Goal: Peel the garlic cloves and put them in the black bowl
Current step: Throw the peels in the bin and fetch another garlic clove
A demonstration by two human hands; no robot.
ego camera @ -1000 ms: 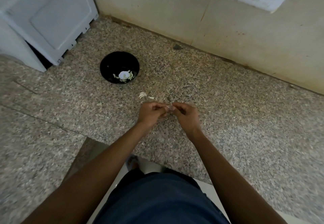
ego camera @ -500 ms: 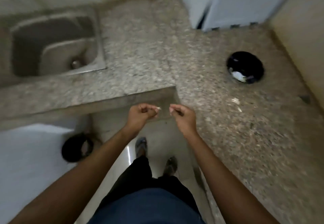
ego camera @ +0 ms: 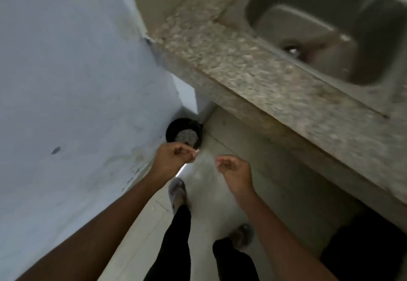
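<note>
Garlic shows only as a small pale scrap (ego camera: 195,153), skin or clove I cannot tell, pinched at the fingertips of the left hand (ego camera: 174,159) above the pale tiled floor (ego camera: 220,203). A speckled granite countertop (ego camera: 253,78) with a steel sink (ego camera: 330,27) set into it runs along the right; a white wall (ego camera: 77,82) fills the left, and a round black bin (ego camera: 184,135) stands on the floor in the corner. The right hand (ego camera: 234,170) hovers just beside the left, apart from it, fingers curled; whether it holds anything is unclear. The black bowl is out of view.
</note>
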